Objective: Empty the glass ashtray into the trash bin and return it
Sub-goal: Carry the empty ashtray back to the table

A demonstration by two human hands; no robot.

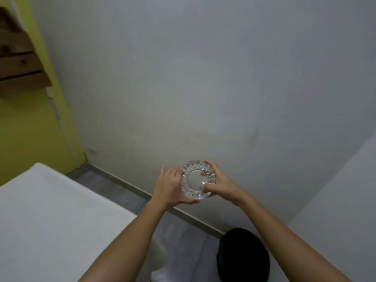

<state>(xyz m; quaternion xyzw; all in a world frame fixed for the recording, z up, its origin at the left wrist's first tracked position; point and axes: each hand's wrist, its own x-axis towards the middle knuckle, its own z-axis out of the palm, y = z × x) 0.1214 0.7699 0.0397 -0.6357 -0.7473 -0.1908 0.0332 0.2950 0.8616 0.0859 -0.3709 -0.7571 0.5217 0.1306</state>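
Observation:
The clear cut-glass ashtray [197, 179] is up in the air in front of a pale wall, held between both hands. My left hand [170, 186] cups its left and lower edge, thumb under the rim. My right hand [218, 183] grips its right side, fingers over the top rim and thumb on the near edge. The bowl of the ashtray looks see-through with nothing visible in it. A black round trash bin [243, 255] stands on the floor below and to the right of the hands, its opening dark.
A white table top [50, 216] fills the lower left, its corner near my left forearm. A grey tiled floor [114, 188] runs along the wall's baseboard. A yellow-green wall with a wooden shelf [18, 64] is at the far left. A white surface [345, 200] rises at the right.

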